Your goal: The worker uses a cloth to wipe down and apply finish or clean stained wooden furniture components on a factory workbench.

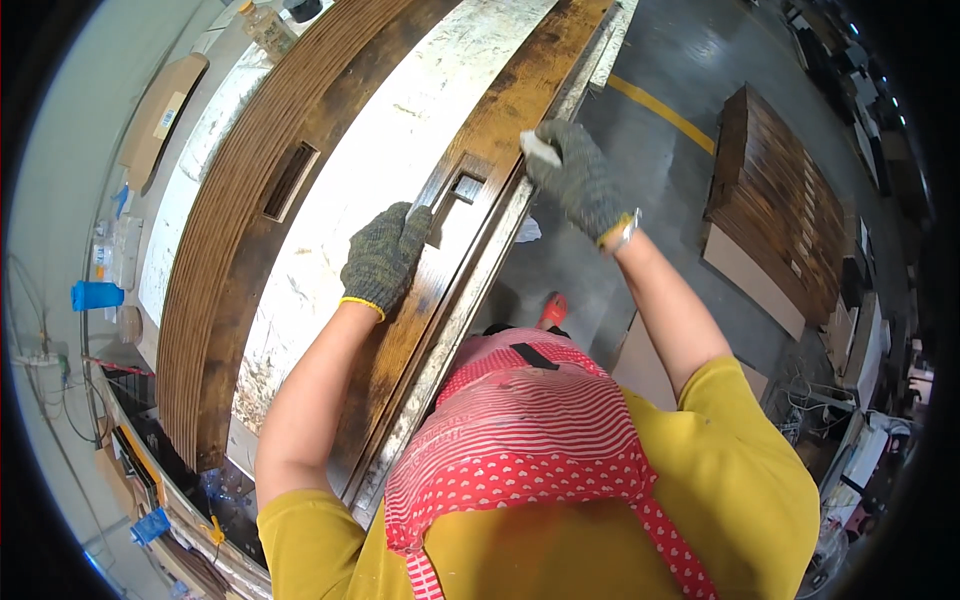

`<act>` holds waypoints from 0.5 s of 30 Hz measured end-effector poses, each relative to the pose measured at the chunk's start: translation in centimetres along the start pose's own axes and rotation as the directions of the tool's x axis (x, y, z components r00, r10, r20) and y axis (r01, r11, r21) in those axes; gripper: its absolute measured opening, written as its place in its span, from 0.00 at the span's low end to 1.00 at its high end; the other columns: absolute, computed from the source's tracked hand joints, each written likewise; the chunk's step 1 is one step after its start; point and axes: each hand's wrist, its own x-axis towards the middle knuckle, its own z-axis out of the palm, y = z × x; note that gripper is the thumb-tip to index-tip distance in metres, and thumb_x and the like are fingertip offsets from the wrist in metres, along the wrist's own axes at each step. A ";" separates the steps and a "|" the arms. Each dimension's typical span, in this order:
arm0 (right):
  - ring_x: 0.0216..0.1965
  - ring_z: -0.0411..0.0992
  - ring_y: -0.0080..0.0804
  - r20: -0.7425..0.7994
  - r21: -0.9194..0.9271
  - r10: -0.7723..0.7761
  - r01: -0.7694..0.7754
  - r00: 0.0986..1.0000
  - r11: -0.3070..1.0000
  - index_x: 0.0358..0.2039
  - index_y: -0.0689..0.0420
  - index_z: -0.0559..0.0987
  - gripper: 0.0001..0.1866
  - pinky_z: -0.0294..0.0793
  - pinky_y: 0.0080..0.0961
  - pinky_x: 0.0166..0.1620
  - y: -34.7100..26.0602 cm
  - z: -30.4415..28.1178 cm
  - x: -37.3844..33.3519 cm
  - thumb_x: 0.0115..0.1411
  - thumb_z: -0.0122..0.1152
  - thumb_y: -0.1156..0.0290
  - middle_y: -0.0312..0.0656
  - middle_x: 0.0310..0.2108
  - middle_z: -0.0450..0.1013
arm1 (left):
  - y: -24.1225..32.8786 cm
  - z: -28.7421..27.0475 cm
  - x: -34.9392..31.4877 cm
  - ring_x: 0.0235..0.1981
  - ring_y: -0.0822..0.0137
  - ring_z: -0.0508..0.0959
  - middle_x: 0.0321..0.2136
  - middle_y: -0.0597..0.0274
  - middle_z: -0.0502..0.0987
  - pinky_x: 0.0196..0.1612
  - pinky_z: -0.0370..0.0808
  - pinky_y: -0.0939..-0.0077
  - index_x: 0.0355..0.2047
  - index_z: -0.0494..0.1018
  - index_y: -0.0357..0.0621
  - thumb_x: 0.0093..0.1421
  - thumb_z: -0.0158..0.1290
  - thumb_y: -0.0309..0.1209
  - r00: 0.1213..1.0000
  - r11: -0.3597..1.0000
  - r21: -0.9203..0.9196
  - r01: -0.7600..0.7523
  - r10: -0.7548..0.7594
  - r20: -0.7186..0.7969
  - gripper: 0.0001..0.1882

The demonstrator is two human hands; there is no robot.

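Observation:
My left hand [385, 255], in a dark knitted glove with a yellow cuff, rests on a long brown wooden board [400, 320]. Its fingers lie stretched along the board's left edge, beside a rectangular cutout [467, 187]. To the right of that cutout, my right hand [580, 178] is raised just past the board's outer edge, in a matching glove. Between its thumb and fingers is a folded white piece [540, 148], perhaps cloth or paper; its kind is unclear. A second brown board [345, 110] with its own slot and a stack of ridged-edge boards lie beyond the white, scuffed worktop [320, 230].
Stacked dark wooden panels [775, 200] stand on the grey floor at right, past a yellow floor line [660, 115]. At far left are a blue cup [97, 296], a clear jar [265, 28] and a cardboard piece [160, 120]. A white scrap [528, 230] lies below the worktop edge.

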 end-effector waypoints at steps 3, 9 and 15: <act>0.37 0.71 0.48 0.125 -0.077 0.052 -0.043 0.991 0.996 0.45 0.57 0.74 0.18 0.74 0.34 0.43 -0.8 0.8 0.4 0.55 0.64 0.66 0.51 0.39 0.72 | -1.4 1.0 0.1 0.48 0.45 0.75 0.47 0.43 0.76 0.52 0.71 0.59 0.51 0.72 0.41 0.68 0.41 0.45 1.000 0.994 0.108 -0.025 0.024 0.013 0.23; 0.38 0.71 0.47 0.293 -0.016 -0.351 0.372 0.889 0.928 0.48 0.55 0.73 0.22 0.75 0.35 0.40 -5.2 5.0 -9.5 0.52 0.64 0.70 0.52 0.43 0.70 | -2.2 1.5 0.3 0.46 0.44 0.76 0.42 0.41 0.77 0.52 0.70 0.55 0.44 0.75 0.41 0.67 0.38 0.52 0.997 0.995 0.068 -0.076 0.078 -0.024 0.27; 0.37 0.72 0.37 0.088 0.174 -0.052 0.036 0.995 0.984 0.45 0.59 0.73 0.16 0.74 0.33 0.38 -5.0 1.5 -5.1 0.57 0.63 0.68 0.47 0.33 0.72 | -0.9 0.7 0.3 0.45 0.44 0.77 0.40 0.44 0.78 0.51 0.71 0.55 0.42 0.76 0.47 0.68 0.37 0.53 0.996 0.996 -0.028 0.084 -0.084 0.021 0.26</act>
